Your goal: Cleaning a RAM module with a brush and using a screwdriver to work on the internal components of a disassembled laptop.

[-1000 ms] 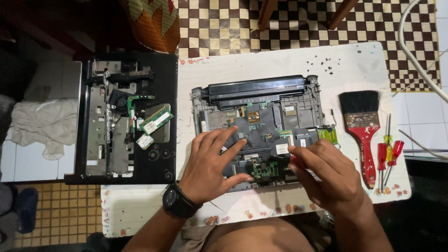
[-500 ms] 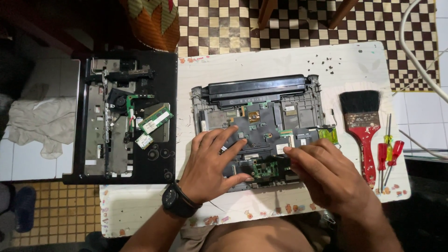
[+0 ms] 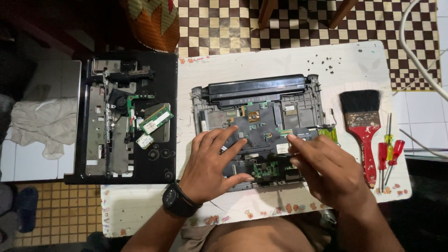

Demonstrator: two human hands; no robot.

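Observation:
An opened laptop base (image 3: 261, 116) with its circuit board bare lies in the middle of a white table (image 3: 233, 65). My left hand (image 3: 211, 163), a black watch on its wrist, presses flat on the board's left front part with fingers spread. My right hand (image 3: 326, 170) rests on the board's right front part, fingers pinched around a thin dark tool whose tip points left near a white sticker. Whether the tool touches a screw is hidden.
A black laptop cover (image 3: 123, 116) with green memory cards lies at the left. A red-handled paintbrush (image 3: 361, 126) and red screwdrivers (image 3: 388, 149) lie at the right. Small screws (image 3: 324, 63) are scattered at the back. A grey cloth (image 3: 39, 123) sits far left.
My right hand has shifted slightly to the left over the board. My left hand has stayed in place.

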